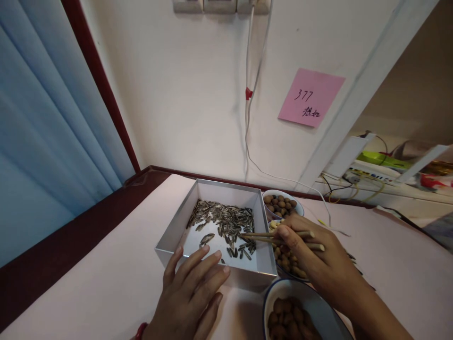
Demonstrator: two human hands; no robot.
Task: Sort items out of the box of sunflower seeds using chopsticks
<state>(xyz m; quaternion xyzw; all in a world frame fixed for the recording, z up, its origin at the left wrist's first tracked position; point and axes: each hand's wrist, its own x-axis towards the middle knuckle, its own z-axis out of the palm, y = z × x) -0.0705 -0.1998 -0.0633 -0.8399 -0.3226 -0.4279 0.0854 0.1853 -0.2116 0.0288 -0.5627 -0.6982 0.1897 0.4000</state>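
A shallow white box (184, 226) sits on the pale table, with several striped sunflower seeds (226, 222) scattered inside. My left hand (191, 295) rests flat on the box's near rim, fingers spread and holding nothing. My right hand (314, 257) is closed around a pair of wooden chopsticks (269, 235), whose tips reach left over the box's right wall into the seeds.
Three white bowls of brown nuts stand right of the box: a far bowl (298, 203), a middle one under my right hand, and a near bowl (318, 302). A white cable (247, 113) hangs on the wall beside a pink note (310, 97). Cluttered shelf at right.
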